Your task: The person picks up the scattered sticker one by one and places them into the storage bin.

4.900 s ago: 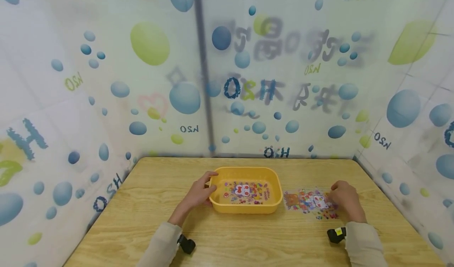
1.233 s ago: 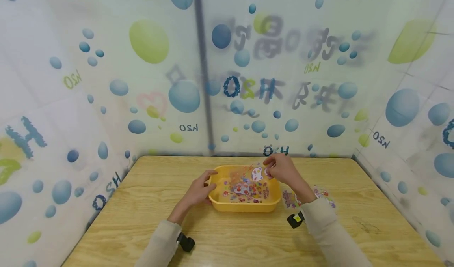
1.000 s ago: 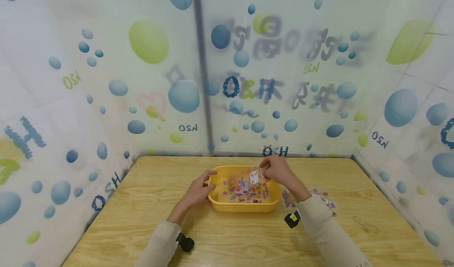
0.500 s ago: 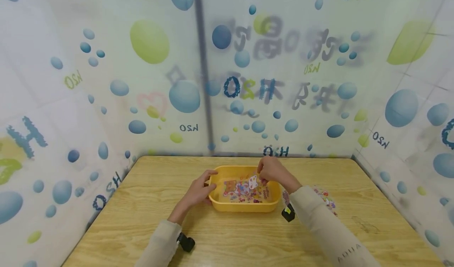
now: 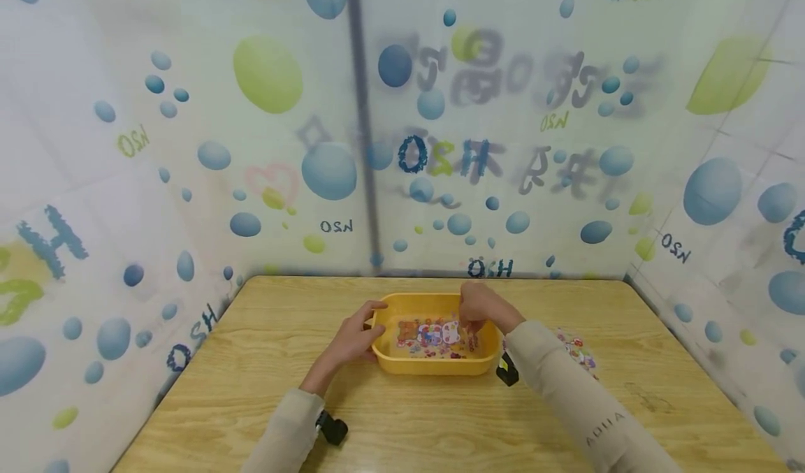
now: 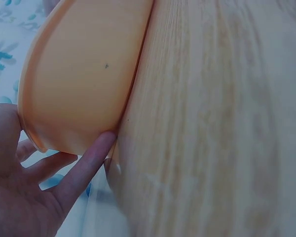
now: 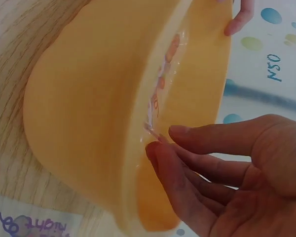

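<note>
The left sleeve [image 5: 286,424] comes in below the left hand [image 5: 344,340], with a black box [image 5: 332,429] strapped at the wrist behind those fingers. The left hand grips the near end of the tray [image 5: 434,367]: its thumb and 1 finger lie over the rim, moderately spread, and another fingertip presses low on the outer wall where it meets the table [image 5: 409,424]. The tray stands upright, running rightward from those fingertips.

Inside, between the 2 hands' fingers, is a clear sheet [image 5: 429,333] printed with a brown bear, white faces and small bright shapes. I cannot tell whether it is 1 layer or more. The right hand [image 5: 486,309] reaches over the tray's right end, thumb and forefinger almost closed, pinching the sheet's corner between their tips; its other fingers are bent.

Back from these fingers, beside the tray, is a 2nd black box [image 5: 506,369], then the right sleeve [image 5: 572,389]. Right of the fingers, on the table, lies a 2nd sheet [image 5: 577,353], partly hidden by that sleeve. Beyond both hands' fingers hangs a wall [image 5: 534,249] patterned with blue and green drops.
</note>
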The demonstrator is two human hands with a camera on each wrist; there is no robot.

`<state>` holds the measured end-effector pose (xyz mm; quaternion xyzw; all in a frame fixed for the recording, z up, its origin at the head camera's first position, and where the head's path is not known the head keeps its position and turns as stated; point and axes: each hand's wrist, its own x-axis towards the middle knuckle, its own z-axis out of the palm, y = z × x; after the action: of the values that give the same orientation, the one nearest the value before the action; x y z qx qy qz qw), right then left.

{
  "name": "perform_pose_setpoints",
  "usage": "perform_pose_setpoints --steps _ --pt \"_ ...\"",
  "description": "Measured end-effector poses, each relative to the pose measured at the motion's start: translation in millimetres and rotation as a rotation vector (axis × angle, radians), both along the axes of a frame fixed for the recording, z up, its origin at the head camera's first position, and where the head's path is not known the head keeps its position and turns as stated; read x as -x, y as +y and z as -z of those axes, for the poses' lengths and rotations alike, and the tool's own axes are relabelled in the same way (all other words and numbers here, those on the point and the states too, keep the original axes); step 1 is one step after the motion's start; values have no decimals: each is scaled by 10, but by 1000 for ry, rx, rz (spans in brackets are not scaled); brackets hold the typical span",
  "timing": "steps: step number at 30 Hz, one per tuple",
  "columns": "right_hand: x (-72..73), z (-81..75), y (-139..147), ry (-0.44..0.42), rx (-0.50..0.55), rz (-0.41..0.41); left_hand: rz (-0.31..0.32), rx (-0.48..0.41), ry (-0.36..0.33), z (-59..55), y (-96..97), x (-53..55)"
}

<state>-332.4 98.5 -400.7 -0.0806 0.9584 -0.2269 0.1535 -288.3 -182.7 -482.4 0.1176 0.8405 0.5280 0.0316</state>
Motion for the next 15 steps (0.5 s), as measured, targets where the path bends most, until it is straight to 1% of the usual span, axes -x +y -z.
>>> perform_pose_setpoints --steps 3,10,15 --pt "13 43 -2 0 -35 -6 0 0 0 7 -2 10" --pt "62 178 -27 -48 -75 9 -4 13 -6 -10 12 -10" --pt "106 211 -86 -44 -134 -24 -5 14 -2 -21 11 -15"
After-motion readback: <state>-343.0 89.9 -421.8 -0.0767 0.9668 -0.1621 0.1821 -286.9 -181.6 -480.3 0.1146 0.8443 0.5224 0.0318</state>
